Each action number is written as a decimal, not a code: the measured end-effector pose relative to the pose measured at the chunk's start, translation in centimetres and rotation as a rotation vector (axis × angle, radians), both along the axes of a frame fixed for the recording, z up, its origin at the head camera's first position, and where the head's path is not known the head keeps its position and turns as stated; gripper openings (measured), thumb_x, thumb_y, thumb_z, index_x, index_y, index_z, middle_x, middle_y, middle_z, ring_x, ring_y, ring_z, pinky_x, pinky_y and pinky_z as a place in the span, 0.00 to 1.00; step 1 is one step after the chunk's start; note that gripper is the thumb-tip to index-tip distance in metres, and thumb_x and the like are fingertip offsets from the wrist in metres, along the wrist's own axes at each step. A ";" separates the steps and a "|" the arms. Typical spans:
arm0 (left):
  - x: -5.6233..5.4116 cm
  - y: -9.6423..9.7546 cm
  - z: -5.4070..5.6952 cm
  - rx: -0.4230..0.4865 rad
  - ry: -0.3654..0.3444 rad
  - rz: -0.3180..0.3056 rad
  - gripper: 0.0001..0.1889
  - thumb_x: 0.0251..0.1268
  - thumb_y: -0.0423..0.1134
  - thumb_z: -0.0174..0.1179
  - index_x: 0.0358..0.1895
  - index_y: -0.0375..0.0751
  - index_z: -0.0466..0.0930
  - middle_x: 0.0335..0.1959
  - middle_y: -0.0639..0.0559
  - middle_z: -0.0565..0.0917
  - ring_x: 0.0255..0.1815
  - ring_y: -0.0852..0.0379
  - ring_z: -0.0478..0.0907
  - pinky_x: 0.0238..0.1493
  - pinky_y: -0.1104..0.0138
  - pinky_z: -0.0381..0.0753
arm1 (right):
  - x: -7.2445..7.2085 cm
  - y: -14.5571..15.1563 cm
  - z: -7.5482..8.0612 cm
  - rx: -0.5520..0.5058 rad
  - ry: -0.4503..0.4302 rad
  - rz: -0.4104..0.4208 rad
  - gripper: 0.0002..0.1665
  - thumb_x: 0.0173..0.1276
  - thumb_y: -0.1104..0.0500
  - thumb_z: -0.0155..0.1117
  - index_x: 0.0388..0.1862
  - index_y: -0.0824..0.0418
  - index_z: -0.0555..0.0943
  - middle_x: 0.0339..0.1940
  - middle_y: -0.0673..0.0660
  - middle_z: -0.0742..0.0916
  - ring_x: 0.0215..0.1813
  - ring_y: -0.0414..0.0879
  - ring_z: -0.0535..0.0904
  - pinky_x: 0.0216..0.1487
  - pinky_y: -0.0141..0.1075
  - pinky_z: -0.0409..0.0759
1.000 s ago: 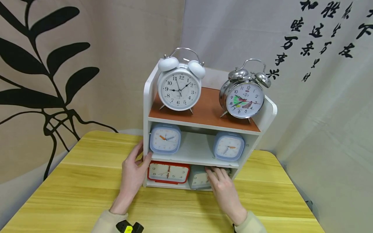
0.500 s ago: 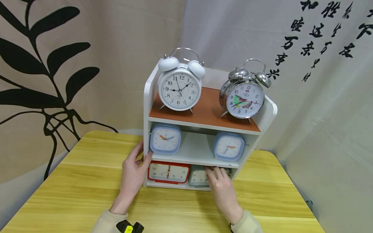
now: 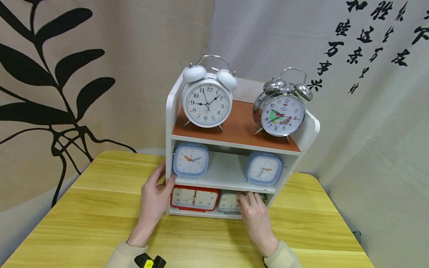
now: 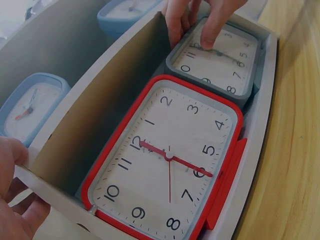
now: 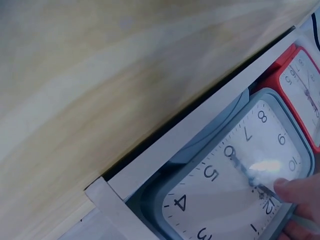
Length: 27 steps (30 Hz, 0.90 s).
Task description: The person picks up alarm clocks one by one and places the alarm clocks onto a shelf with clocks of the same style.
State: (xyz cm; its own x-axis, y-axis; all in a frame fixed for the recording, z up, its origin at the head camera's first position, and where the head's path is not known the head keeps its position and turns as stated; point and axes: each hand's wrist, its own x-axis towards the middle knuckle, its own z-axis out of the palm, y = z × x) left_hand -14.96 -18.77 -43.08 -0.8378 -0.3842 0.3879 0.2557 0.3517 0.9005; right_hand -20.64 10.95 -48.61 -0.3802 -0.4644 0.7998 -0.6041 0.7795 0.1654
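Note:
A small white shelf unit (image 3: 214, 183) stands on the table, and my left hand (image 3: 154, 201) grips its left side panel, thumb at the front edge. On the bottom shelf, a grey-green rectangular alarm clock (image 3: 229, 201) sits beside a red-framed alarm clock (image 3: 194, 198). My right hand (image 3: 257, 219) reaches in from the front and covers the grey-green clock's right part in the head view. The right wrist view shows the thumb (image 5: 295, 190) on this clock's face (image 5: 235, 185), other fingers at its top edge. In the left wrist view, the red clock (image 4: 167, 155) stands close against it.
Two light blue alarm clocks (image 3: 190, 159) occupy the middle shelf, one at each end. On the brown top stand a white twin-bell clock (image 3: 207, 100) and a silver twin-bell clock (image 3: 281, 111). The wooden table (image 3: 100, 208) extends around the unit, with curtains behind.
The grey-green clock has turned from slightly angled to facing forward and sits farther in, its left side close to the red clock. The right hand shifted slightly with it; the left hand stayed put.

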 end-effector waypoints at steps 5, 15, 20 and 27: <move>0.0 0.0 0.0 -0.001 0.000 -0.001 0.27 0.76 0.31 0.60 0.77 0.39 0.71 0.72 0.36 0.80 0.71 0.38 0.80 0.58 0.61 0.89 | -0.1 -0.1 -0.1 -0.010 -0.006 -0.005 0.22 0.50 0.67 0.83 0.46 0.64 0.88 0.36 0.57 0.88 0.35 0.51 0.79 0.34 0.39 0.82; 0.0 0.0 0.0 0.000 -0.002 -0.001 0.28 0.76 0.31 0.60 0.77 0.39 0.70 0.72 0.36 0.80 0.71 0.38 0.80 0.59 0.60 0.89 | 0.0 0.0 0.1 -0.011 -0.047 -0.006 0.23 0.50 0.64 0.85 0.46 0.62 0.89 0.38 0.57 0.89 0.38 0.51 0.82 0.39 0.39 0.86; 0.0 0.2 0.1 0.001 0.001 -0.002 0.27 0.76 0.31 0.61 0.76 0.39 0.71 0.71 0.36 0.80 0.71 0.38 0.80 0.59 0.60 0.89 | 0.4 0.5 0.5 -0.023 -0.103 0.033 0.27 0.51 0.58 0.86 0.51 0.62 0.88 0.42 0.56 0.89 0.44 0.51 0.84 0.45 0.41 0.87; 0.1 -0.1 0.6 -0.037 -0.027 -0.032 0.28 0.76 0.32 0.61 0.76 0.38 0.70 0.72 0.34 0.79 0.71 0.36 0.80 0.61 0.49 0.87 | 1.8 1.2 1.3 0.008 -0.155 0.074 0.28 0.66 0.45 0.73 0.58 0.61 0.86 0.51 0.58 0.91 0.52 0.54 0.86 0.54 0.46 0.87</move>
